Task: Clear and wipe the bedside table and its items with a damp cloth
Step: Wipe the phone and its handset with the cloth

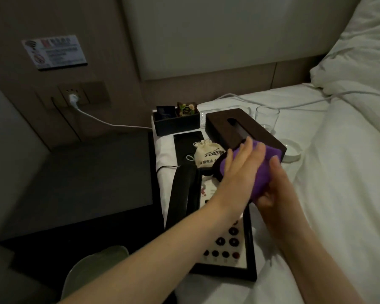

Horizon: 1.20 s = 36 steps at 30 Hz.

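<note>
Left hand [239,165] flat, fingers straight on one purple cloth [270,159]; right hand [272,189] grips it. On bed [338,183]: one phone [206,216], two glasses [267,119].

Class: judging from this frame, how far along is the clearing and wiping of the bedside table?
Done: the phone, tissue box and pouch lie on the bed.
In hand: both hands work the purple cloth.
Left: wiping the dark table and returning items.

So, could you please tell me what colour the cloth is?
Purple cloth, clearest in the head view.
</note>
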Each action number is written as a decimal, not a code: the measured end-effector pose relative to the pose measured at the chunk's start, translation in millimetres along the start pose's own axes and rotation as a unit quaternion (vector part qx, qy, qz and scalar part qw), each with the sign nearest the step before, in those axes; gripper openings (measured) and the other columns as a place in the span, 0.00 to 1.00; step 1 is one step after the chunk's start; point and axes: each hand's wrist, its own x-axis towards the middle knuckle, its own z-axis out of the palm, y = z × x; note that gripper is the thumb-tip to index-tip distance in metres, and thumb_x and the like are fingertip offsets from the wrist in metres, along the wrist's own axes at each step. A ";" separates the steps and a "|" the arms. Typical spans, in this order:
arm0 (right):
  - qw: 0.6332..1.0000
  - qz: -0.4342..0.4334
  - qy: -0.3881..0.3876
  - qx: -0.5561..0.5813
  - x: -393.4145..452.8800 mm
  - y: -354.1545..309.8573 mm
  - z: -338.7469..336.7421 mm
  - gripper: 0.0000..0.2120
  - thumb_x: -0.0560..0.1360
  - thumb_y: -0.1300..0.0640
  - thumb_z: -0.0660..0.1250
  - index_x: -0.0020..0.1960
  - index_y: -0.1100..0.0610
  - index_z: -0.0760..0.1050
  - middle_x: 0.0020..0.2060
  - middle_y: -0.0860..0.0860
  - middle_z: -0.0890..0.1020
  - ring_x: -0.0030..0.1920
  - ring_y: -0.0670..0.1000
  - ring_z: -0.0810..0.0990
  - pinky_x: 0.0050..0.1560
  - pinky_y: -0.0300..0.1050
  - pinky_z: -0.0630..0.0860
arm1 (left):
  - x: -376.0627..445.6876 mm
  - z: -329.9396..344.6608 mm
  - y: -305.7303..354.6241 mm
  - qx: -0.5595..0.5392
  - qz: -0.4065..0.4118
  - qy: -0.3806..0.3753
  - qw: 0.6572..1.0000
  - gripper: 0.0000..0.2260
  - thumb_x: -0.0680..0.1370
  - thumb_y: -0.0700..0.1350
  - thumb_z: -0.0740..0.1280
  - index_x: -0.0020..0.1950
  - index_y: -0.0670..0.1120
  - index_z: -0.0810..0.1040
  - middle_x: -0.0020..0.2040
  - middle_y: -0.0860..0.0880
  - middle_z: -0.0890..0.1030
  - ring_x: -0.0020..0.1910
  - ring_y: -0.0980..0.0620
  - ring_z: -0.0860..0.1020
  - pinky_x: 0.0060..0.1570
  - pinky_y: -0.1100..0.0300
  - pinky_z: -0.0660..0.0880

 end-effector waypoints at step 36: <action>0.926 0.236 -0.056 0.290 -12.0 -16.8 108.5 0.20 0.78 0.52 0.59 0.67 0.59 0.72 0.59 0.62 0.81 0.56 0.60 0.82 0.57 0.56 0.75 | -68.4 -120.7 -12.7 -0.124 0.114 0.206 0.964 0.21 0.75 0.43 0.67 0.66 0.58 0.74 0.63 0.56 0.79 0.62 0.58 0.77 0.61 0.58 0.74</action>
